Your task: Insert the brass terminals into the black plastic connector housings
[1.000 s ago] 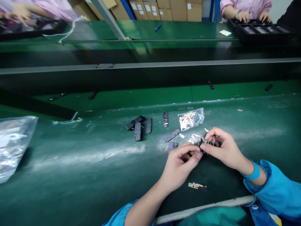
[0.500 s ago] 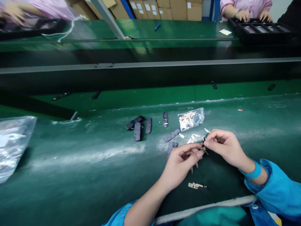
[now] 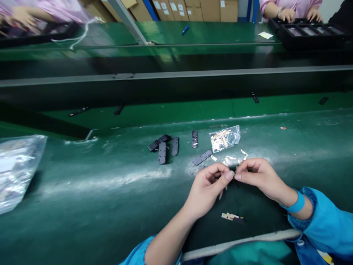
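Note:
Over the green bench, my left hand (image 3: 209, 187) and my right hand (image 3: 256, 177) meet fingertip to fingertip. Each pinches thumb against forefinger; whatever lies between the tips is too small and covered to name. Just beyond them, several small cream strips (image 3: 231, 158) are scattered beside a clear bag (image 3: 224, 139) of similar pieces. A dark flat plastic part (image 3: 202, 157) rests left of these strips, and another dark part (image 3: 195, 139) lies farther back. Nearer my body is a small cream-and-dark piece (image 3: 231, 217).
A cluster of dark plastic parts (image 3: 162, 152) lies left of my hands. At the far left is a large clear bag (image 3: 19, 169). A grey-edged ledge (image 3: 176, 76) crosses behind. Beyond it, co-workers' hands (image 3: 288, 15) are at black trays (image 3: 311, 40).
My hands have come closer together, the right one shifting slightly left and down. The small dark and cream piece seen at my fingertips is now hidden. The view has shifted a little.

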Demonstrator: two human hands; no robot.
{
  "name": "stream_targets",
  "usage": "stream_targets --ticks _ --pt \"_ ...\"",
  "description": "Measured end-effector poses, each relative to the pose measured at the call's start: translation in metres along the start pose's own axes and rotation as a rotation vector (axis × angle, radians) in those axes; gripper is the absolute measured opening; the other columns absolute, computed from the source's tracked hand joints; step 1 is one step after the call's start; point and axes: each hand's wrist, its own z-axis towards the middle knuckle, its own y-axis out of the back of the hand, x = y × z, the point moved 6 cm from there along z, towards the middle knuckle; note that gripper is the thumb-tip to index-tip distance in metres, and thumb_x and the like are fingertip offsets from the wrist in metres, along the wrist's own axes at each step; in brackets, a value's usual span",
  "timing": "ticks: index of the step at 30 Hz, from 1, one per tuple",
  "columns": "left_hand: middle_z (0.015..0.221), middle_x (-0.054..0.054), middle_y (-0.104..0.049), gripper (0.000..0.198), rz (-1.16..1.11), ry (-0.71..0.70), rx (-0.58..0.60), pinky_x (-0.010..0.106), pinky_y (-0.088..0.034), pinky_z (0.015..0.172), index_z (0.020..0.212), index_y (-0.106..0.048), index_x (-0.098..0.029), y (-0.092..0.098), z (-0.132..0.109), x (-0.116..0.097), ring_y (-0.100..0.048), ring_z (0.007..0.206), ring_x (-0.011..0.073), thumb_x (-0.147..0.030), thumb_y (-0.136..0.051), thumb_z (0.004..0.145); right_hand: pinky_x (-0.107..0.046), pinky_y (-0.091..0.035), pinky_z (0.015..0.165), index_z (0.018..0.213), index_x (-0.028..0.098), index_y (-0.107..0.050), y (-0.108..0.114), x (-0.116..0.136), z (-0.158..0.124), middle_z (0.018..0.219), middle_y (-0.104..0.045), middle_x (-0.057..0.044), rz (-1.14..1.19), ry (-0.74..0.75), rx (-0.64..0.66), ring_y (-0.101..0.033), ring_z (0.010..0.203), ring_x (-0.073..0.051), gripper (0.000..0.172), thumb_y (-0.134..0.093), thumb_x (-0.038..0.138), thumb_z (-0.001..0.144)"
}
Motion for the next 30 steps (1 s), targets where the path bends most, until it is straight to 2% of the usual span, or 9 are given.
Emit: stream_targets --ticks 10,18,24,30 --pt "0.056 -0.005 -0.049 0.051 0.075 -0.015 0.008 0.021 -0.03 0.047 0.077 -0.06 -0.017 -0.0001 -0.0009 -0.0012 -0.04 0.047 0.0072 -0.065 -0.075 0.082 -0.027 -0.034 0.058 0.077 0.018 -0.072 0.0023 -0.0011 0.0016 0.066 -0.058 0.003 -0.062 0.023 -0.031 -0.045 0.062 -0.012 0.034 -0.09 0.046 0.072" --pt "0.059 -0.004 -0.05 0.044 0.101 -0.051 0.038 0.022 -0.033 0.05 0.075 -0.063 -0.018 0.0004 -0.002 -0.0067 -0.042 0.054 0.0094 -0.059 -0.075 0.085 -0.028 -0.034 0.059 0.077 0.018 -0.075 0.0016 -0.0013 0.0006 0.064 -0.059 0.002 -0.07 -0.009 0.044 -0.047 0.062 -0.013 0.028 -0.085 0.045 0.077" --pt "0.061 -0.005 -0.049 0.044 0.084 -0.068 0.034 0.022 -0.032 0.049 0.081 -0.061 -0.019 -0.0005 -0.0012 -0.0044 -0.041 0.053 0.0089 -0.061 -0.072 0.087 -0.026 -0.041 0.059 0.075 0.018 -0.076 -0.0039 -0.0008 0.0004 0.067 -0.065 0.002 0.085 -0.04 0.052 -0.049 0.059 -0.011 0.024 -0.086 0.04 0.077" --pt "0.061 -0.005 -0.05 0.048 0.074 -0.064 0.035 0.022 -0.032 0.048 0.084 -0.061 -0.018 -0.0019 -0.0005 -0.0012 -0.041 0.049 0.008 -0.064 -0.07 0.087 -0.024 -0.034 0.053 0.074 0.018 -0.076 -0.0045 0.0 -0.0007 0.065 -0.061 0.003 0.165 -0.03 -0.001 -0.039 0.054 -0.008 0.022 -0.088 0.037 0.075"
